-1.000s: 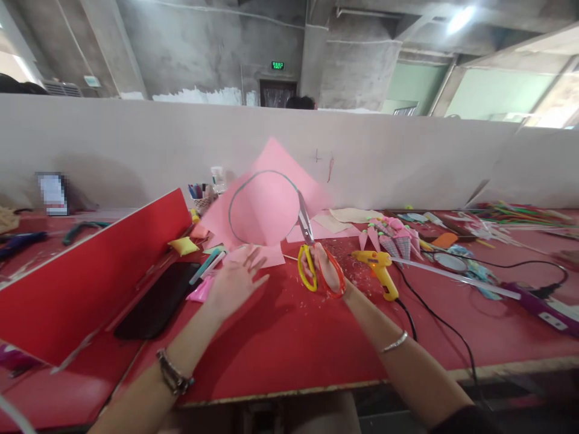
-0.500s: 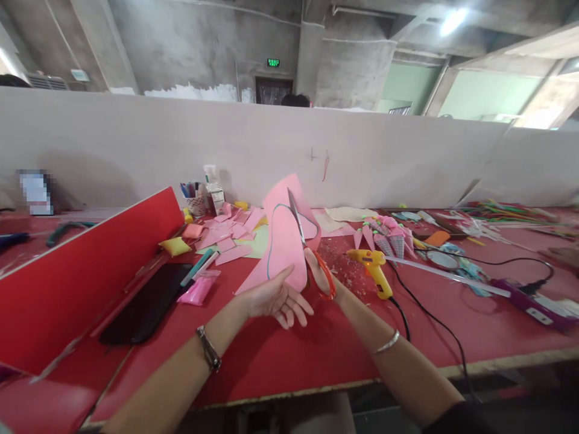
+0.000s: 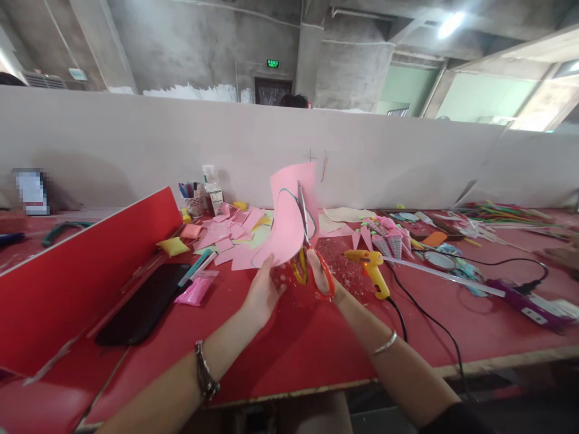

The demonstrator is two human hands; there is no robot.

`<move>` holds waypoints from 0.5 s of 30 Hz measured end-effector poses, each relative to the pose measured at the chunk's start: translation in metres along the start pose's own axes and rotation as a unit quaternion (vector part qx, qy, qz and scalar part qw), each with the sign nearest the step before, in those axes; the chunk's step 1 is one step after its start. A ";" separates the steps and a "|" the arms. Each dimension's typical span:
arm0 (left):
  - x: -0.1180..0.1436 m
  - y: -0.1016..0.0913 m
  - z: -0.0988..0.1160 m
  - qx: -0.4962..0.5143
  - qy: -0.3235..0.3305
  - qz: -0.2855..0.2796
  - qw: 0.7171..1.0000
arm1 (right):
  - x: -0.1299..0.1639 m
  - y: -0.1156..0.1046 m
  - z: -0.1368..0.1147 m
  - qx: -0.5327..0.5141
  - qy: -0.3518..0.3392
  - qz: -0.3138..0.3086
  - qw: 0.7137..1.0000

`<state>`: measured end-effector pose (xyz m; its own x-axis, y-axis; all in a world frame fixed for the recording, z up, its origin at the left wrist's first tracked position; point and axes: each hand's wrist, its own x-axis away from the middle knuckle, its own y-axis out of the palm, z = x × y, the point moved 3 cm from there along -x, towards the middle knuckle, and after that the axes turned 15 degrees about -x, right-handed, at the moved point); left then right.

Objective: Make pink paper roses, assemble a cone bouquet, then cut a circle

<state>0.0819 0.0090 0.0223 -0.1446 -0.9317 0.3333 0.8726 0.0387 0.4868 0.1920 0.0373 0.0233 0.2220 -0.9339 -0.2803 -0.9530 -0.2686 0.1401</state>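
Note:
My right hand [image 3: 318, 272] is closed around the handles of a pair of scissors [image 3: 324, 278], orange outside and yellow inside. Their metal blades point away from me and lie across a curled pink sheet [image 3: 284, 223] with a dark curved line drawn on it. The sheet stands up off the table, its near end bending down toward me. At its lower edge my left hand [image 3: 265, 292] pinches it, thumb on top; the other fingers are partly hidden and blurred.
Pink scraps [image 3: 239, 226] lie behind the sheet. On the right are a yellow glue gun [image 3: 373, 268] with a cable, small pink cones [image 3: 384, 235] and a purple power strip [image 3: 529, 304]. A red board [image 3: 90, 277], a black case [image 3: 145, 307] and pens [image 3: 198, 268] are on the left.
My left hand has turned from lying open, palm up, to pinching the sheet's lower edge. The sheet has swung upward and curled more. The scissors' yellow handle now shows.

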 end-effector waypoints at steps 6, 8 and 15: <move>-0.005 -0.002 0.011 0.023 -0.054 -0.066 0.996 | -0.001 0.003 0.000 -0.014 -0.035 -0.015 0.999; -0.004 -0.003 0.013 0.008 -0.052 -0.052 0.997 | 0.000 0.003 0.001 -0.012 -0.039 -0.020 0.999; 0.000 -0.021 0.044 -0.046 0.173 0.055 0.982 | -0.004 0.000 -0.002 -0.032 -0.036 -0.022 0.999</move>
<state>0.0432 0.0244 0.0470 0.1063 -0.9913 0.0769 0.9146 0.1279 0.3837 0.1911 0.0406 0.0259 0.2464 -0.9018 -0.3552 -0.9270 -0.3262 0.1853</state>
